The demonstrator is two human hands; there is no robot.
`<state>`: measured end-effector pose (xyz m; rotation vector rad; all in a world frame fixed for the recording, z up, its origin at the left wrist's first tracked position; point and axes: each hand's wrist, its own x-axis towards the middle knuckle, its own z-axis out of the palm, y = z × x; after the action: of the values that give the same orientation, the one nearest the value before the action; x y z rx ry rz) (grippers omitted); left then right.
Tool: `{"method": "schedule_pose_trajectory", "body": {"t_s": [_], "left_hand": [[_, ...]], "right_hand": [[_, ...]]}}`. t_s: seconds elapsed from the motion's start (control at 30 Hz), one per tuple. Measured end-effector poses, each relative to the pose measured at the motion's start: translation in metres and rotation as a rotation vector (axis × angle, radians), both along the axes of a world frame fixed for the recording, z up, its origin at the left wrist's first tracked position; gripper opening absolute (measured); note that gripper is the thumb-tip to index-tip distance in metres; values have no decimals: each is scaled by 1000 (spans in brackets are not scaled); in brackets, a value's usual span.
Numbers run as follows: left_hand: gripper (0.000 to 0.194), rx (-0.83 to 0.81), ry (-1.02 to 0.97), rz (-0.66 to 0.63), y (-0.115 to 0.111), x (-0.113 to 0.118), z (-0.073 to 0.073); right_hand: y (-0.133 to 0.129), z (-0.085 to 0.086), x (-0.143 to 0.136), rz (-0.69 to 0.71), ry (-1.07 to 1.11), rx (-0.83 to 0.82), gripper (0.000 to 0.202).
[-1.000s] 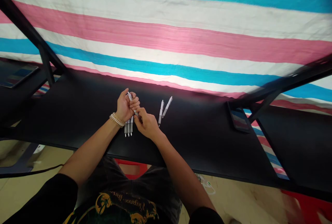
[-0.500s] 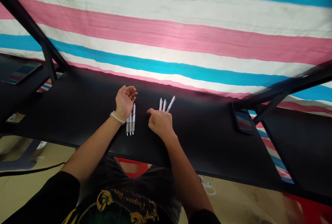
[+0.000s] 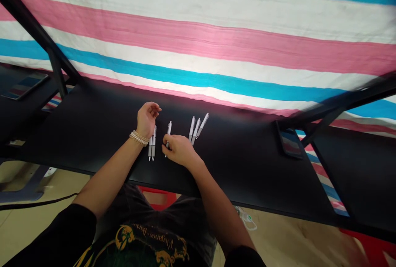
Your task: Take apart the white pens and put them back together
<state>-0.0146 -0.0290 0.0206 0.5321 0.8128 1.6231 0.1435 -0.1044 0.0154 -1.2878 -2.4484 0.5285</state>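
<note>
My right hand [image 3: 179, 149] has its fingers closed around a white and grey pen [image 3: 169, 128], which stands apart between two groups of pens. Two similar pens [image 3: 152, 149] lie side by side on the black table [image 3: 241, 164], their upper ends partly hidden by my left hand [image 3: 147, 119]. That hand rests beside them with its fingers loosely curled and apart, holding nothing. Just beyond my right hand, three more pens [image 3: 198, 128] lie fanned out, the rightmost tilted most.
A striped cloth [image 3: 216, 44] hangs behind the table. Black slanted bars [image 3: 55, 62] stand at both sides. One dark phone [image 3: 289, 141] lies at the right, and another flat dark device [image 3: 26, 85] at the far left.
My right hand has moved left, from near the fanned pens, and closed on one pen. That pen now lies right of the left group, which shows two pens instead of three.
</note>
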Motion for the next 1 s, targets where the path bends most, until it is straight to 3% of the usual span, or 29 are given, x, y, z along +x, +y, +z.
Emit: {"method": "schedule_pose_trajectory", "body": {"t_s": [0.1,0.2,0.4,0.53,0.63,0.83,1.0], "left_hand": [[10,19,153,-24,1,4,-5],[18,26,199,-56,-1,9,-6],[31,10,98,-375,-11,11,3],[33,35,97,-269,-12,9,3],[33,36,79,-167,-10,11,-1],[32,-29,56,-82,-7,16,-8],[31,-36,38,-64,-5,14,-10]], "right_hand": [[6,1,7,-103,164,-63,9],[7,3,12,-147,441,-128,8],[6,5,10,-212,720,-153,11],[10,3,9,-342,809,-152,20],[12,-1,10,-338,794,-208,32],[12,-4,9,-373,676,165,25],[11,-4,5,-394,725,99,32]]}}
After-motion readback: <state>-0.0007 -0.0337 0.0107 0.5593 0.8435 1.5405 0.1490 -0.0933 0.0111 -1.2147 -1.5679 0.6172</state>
